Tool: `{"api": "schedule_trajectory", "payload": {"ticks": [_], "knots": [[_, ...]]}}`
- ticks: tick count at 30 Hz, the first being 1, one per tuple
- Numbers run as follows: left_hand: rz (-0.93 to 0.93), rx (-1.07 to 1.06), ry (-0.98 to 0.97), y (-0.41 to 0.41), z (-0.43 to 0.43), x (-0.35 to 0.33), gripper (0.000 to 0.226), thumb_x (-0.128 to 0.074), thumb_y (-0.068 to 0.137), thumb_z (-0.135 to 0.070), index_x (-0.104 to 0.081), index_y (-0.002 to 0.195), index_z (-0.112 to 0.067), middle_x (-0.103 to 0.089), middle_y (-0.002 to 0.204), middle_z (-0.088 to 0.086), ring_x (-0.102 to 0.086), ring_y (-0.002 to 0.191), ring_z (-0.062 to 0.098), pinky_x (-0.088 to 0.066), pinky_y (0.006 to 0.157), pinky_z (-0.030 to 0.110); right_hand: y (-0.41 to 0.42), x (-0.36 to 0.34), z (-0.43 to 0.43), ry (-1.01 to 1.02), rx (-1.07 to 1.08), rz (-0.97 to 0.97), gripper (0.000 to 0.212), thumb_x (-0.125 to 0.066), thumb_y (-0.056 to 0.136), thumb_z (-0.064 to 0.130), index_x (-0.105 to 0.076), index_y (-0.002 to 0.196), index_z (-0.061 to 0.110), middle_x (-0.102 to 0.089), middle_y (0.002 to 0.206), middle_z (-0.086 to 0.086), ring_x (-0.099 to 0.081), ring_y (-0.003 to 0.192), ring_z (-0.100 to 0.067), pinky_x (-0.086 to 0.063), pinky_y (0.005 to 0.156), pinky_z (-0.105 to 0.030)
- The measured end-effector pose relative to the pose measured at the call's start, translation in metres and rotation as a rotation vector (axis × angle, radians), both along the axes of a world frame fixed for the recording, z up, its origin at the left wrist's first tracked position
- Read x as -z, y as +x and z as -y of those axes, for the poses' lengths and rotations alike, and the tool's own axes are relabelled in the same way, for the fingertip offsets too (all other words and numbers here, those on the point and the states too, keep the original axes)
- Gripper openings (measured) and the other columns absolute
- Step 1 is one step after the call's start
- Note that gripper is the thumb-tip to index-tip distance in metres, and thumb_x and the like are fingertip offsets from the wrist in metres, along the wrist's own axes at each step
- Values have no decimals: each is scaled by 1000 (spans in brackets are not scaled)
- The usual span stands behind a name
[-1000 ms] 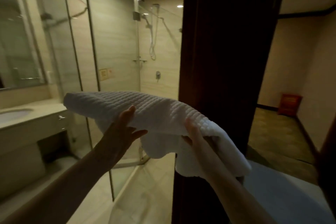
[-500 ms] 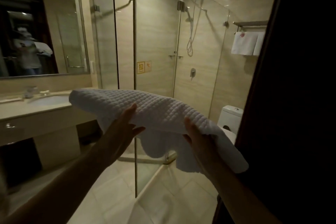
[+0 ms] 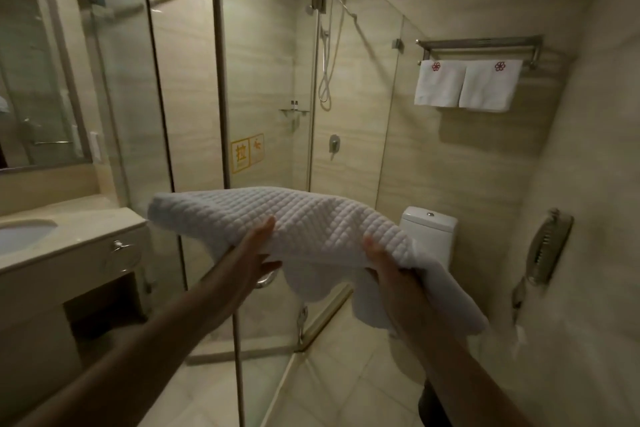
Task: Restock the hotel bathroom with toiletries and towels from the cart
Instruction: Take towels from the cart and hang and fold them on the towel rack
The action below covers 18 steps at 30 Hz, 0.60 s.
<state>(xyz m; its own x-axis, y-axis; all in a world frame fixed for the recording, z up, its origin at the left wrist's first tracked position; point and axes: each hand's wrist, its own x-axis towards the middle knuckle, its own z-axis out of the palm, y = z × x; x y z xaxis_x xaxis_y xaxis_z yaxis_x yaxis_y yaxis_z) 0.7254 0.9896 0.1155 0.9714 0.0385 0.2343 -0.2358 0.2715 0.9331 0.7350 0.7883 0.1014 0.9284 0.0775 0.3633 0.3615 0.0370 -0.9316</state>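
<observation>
A white waffle-textured towel (image 3: 294,218) lies folded across both my hands at chest height in the bathroom. My left hand (image 3: 247,258) supports it from below near the middle, thumb up against its front edge. My right hand (image 3: 388,265) grips its right part, thumb on top and fingers hidden under the cloth; the right end droops down. High on the right wall, a metal towel rack (image 3: 479,45) carries two white towels (image 3: 465,85) with red flower marks.
A glass shower enclosure (image 3: 263,97) stands straight ahead, its door handle just behind the towel. A vanity with a sink (image 3: 76,236) is at the left. A white toilet (image 3: 429,229) sits behind the towel on the right, and a wall holder (image 3: 547,246) beside it.
The view has come past the dark door frame into the bathroom and turned right. The toilet and the towel rack now show fully. Both hands keep the same hold on the towel.
</observation>
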Motion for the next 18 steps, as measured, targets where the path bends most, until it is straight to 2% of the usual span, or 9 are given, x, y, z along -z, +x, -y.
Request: {"api": "schedule_trajectory", "payload": {"ticks": [3, 4, 7, 10, 12, 13, 15, 17, 18], "knots": [[42, 99, 11, 46, 0, 6, 72, -62, 78, -45, -34, 139, -19, -54, 132, 7, -59, 113, 19, -54, 86, 33, 34, 2, 4, -59, 80, 70, 40, -53, 75, 49, -62, 105, 24, -68, 95, 7, -65, 89, -2, -49, 74, -13], [47, 113, 16, 61, 1, 8, 78, -63, 74, -48, -33, 140, -20, -54, 132, 6, -59, 113, 19, -55, 85, 32, 44, 1, 6, -59, 90, 72, 40, -52, 75, 50, -61, 106, 26, -68, 98, 8, -64, 92, 0, -49, 76, -12], [59, 170, 39, 109, 13, 14, 87, -65, 62, -58, -38, 138, -24, -58, 129, 2, -60, 112, 16, -55, 80, 28, 83, 0, 17, -29, 119, 91, 19, -50, 83, 41, -58, 99, 34, -67, 93, 23, -60, 90, 14, -43, 70, 0], [71, 238, 71, 158, 33, 18, 79, -63, 65, -61, -44, 133, -26, -61, 126, -1, -61, 112, 13, -54, 78, 23, 124, 0, 32, -13, 189, 95, 20, -49, 87, 36, -61, 101, 29, -70, 93, 22, -62, 93, 7, -46, 73, -6], [74, 258, 77, 193, 51, 17, 64, -62, 67, -59, -50, 124, -32, -63, 123, -3, -61, 110, 12, -54, 76, 23, 159, 2, 46, 38, 236, 69, 23, -51, 88, 34, -62, 104, 21, -70, 98, 9, -64, 96, -6, -49, 82, -19], [76, 261, 77, 212, 60, 16, 56, -62, 69, -59, -51, 119, -35, -63, 122, -4, -62, 108, 11, -55, 76, 23, 179, 3, 53, 77, 268, 34, 24, -54, 85, 37, -62, 98, 19, -68, 94, 5, -64, 91, -9, -49, 82, -24], [85, 262, 77, 251, 80, 15, 45, -59, 75, -56, -51, 115, -37, -62, 122, -3, -62, 107, 10, -55, 76, 23, 217, 4, 67, 130, 306, -21, 25, -60, 78, 45, -61, 85, 21, -62, 81, 7, -59, 76, -5, -49, 69, -19], [99, 256, 75, 293, 99, 12, 44, -55, 80, -53, -48, 120, -35, -61, 123, -4, -61, 109, 11, -55, 78, 25, 256, 2, 82, 109, 310, 41, 48, -64, 73, 50, -63, 102, 12, -63, 90, 1, -59, 80, -8, -49, 63, -10], [108, 257, 77, 313, 108, 9, 46, -55, 82, -53, -46, 123, -34, -60, 123, -6, -61, 110, 11, -55, 79, 25, 275, -2, 90, 91, 306, 68, 60, -69, 71, 50, -60, 114, 8, -64, 100, -3, -61, 88, -12, -50, 67, -10]]}}
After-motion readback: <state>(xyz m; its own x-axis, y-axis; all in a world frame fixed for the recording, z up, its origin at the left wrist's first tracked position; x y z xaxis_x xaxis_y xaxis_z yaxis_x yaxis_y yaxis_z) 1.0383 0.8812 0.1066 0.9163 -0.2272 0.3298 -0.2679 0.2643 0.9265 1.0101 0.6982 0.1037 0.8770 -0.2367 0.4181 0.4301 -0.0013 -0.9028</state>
